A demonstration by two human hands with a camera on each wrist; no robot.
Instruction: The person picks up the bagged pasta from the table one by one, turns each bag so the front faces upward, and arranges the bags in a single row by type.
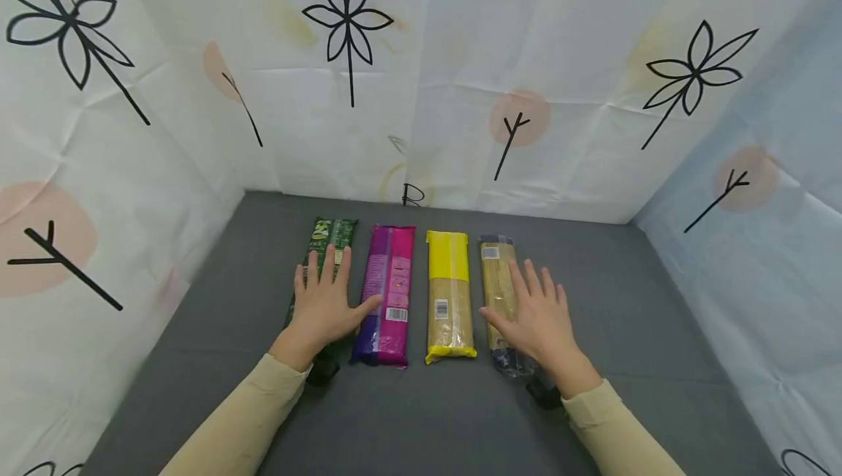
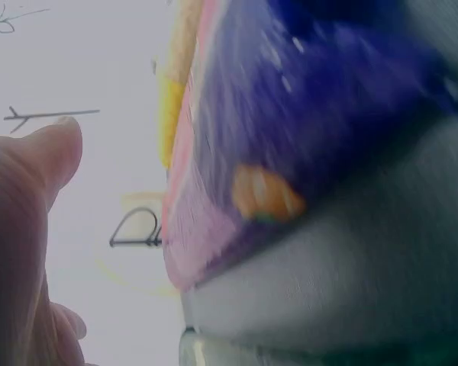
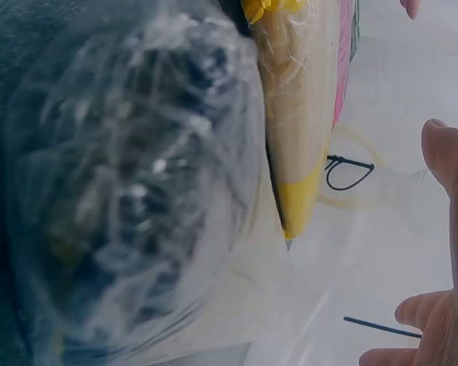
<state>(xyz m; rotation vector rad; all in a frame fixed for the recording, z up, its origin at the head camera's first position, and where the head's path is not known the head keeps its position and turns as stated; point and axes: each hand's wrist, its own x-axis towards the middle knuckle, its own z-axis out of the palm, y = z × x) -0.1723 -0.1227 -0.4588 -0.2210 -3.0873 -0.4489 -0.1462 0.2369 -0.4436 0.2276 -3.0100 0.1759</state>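
Note:
Four long packs, which look like dried noodles, lie side by side. My left hand (image 1: 322, 313), fingers spread, is over the green pack (image 1: 337, 230) and hides much of it. Its thumb reaches across the edge of the purple-and-pink pack (image 1: 388, 293). In the middle right lies a yellow-ended pack (image 1: 450, 300) with a see-through lower part. My right hand (image 1: 544, 321) is spread over the right side of the dark-ended pack (image 1: 498, 267). The right wrist view shows the crinkled clear end of that pack (image 3: 137, 191) close up. Both hands hold nothing.
The packs lie on a grey tabletop (image 1: 421, 421). White cloth walls (image 1: 460, 37) with black leaf drawings enclose the back and both sides. A small black device (image 1: 542, 393) sits under the right wrist, and another (image 1: 322, 368) under the left.

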